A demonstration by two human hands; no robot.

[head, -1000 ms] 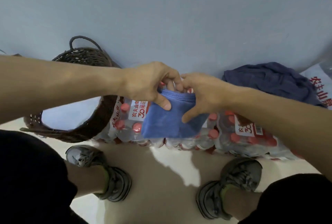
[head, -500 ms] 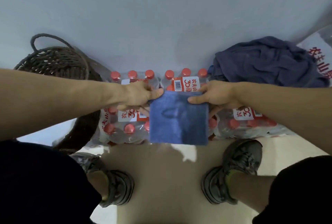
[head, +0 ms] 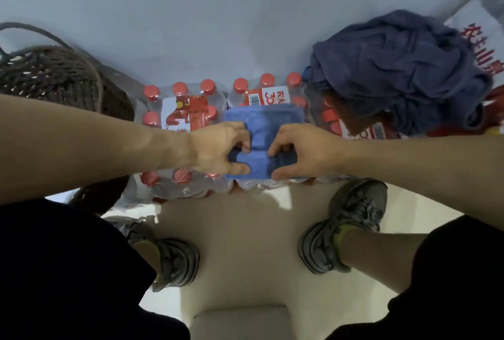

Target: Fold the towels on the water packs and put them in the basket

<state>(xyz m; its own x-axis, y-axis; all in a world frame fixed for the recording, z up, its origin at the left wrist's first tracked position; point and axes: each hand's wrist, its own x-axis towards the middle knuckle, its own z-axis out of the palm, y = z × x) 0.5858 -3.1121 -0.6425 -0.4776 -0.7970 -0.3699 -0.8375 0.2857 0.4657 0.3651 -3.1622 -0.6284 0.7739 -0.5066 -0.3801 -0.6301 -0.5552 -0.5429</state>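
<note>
Blue cloth fills the gap between both hands: the left hand (head: 223, 148) and the right hand (head: 296, 151) sit close together, each with fingers and thumb curled over the near part of the towel (head: 261, 126), pinching it from either side. The towel is already a small, thick rectangle and lies flat on the water packs (head: 185, 110), its far edge showing stacked layers. It looks near the end of its folding; one more fold or a squeeze to pick it up seems likely.

To the right, a heap (head: 403, 66) of dark blue towels sits crumpled on the packs against the wall, so most of the folding is probably still to do. To the left stands the basket (head: 54, 77), woven and dark, just beside the packs; its inside is not visible, so I cannot tell whether any towel is in it yet.
</note>
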